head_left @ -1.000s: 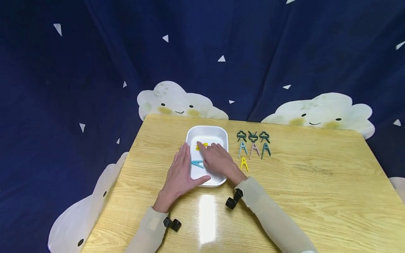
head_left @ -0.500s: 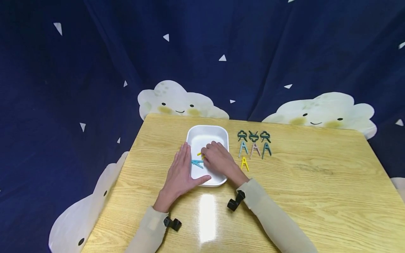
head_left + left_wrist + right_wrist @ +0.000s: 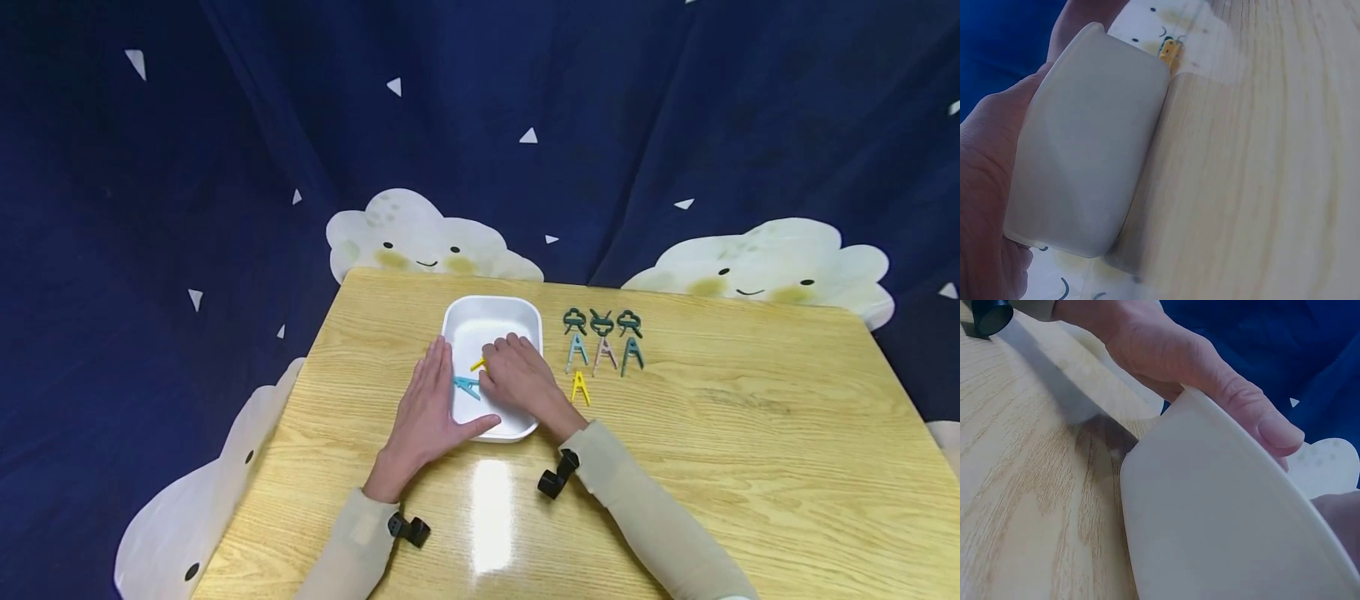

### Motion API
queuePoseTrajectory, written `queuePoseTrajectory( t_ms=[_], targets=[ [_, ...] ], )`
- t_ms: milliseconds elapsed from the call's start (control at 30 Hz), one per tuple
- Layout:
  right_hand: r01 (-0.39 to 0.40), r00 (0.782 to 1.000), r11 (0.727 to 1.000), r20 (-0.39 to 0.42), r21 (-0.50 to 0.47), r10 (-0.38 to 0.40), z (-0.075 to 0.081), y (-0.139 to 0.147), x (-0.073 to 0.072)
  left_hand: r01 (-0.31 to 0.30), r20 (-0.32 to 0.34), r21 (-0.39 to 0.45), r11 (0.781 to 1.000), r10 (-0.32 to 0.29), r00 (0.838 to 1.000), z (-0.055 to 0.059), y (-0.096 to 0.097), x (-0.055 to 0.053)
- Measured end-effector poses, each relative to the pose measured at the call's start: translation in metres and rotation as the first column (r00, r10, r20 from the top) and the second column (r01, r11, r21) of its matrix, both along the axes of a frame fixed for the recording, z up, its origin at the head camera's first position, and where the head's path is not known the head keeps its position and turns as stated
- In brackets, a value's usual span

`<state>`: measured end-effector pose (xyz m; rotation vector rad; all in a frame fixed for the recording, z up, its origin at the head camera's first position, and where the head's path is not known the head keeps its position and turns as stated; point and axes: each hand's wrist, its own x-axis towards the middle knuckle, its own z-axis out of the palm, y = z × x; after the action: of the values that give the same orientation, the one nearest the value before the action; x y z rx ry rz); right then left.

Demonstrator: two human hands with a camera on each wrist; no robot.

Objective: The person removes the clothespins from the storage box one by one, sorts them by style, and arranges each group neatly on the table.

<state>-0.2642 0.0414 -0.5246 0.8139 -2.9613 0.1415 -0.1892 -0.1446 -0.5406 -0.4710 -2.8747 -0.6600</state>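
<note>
A white plastic tub (image 3: 491, 329) sits on the wooden table, with my left hand (image 3: 423, 417) along its left side. The left fingers lie straight at the rim and the thumb reaches across the near edge. Inside the tub, my right hand (image 3: 517, 379) has curled fingers pinching a yellow clothespin (image 3: 477, 364); most of that pin is hidden by the hand. A light blue clothespin (image 3: 467, 384) lies on the tub's floor between both hands. In the right wrist view the tub's wall (image 3: 1222, 506) hides the right fingertips.
Right of the tub, three dark green cloud-shaped clips (image 3: 602, 323) form a row. Below them lie a light blue clothespin (image 3: 576, 352), a pink one (image 3: 604, 356) and a green one (image 3: 632, 356). Nearer is a single yellow clothespin (image 3: 580, 387). A dark blue curtain (image 3: 480, 108) hangs behind the table.
My right index finger was stretched out over the yellow clothespin; the fingers have since curled onto it and drawn it nearer, toward the light blue one. The left hand stays put.
</note>
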Motion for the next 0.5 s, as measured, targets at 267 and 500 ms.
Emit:
queuePoseTrajectory(
  t_ms=[267, 500],
  targets=[
    [0.113, 0.993, 0.993, -0.03, -0.021, -0.113, 0.0024, -0.0019, 0.0002, 0.001, -0.012, -0.006, 1.0, -0.001, 1.0, 0.0023, -0.0008, -0.0002],
    [0.039, 0.999, 0.999, 0.021, 0.033, -0.039, 0.0011, 0.0009, 0.0005, 0.004, -0.011, 0.011, 1.0, -0.004, 1.0, 0.0008, -0.0003, 0.0002]
  ],
)
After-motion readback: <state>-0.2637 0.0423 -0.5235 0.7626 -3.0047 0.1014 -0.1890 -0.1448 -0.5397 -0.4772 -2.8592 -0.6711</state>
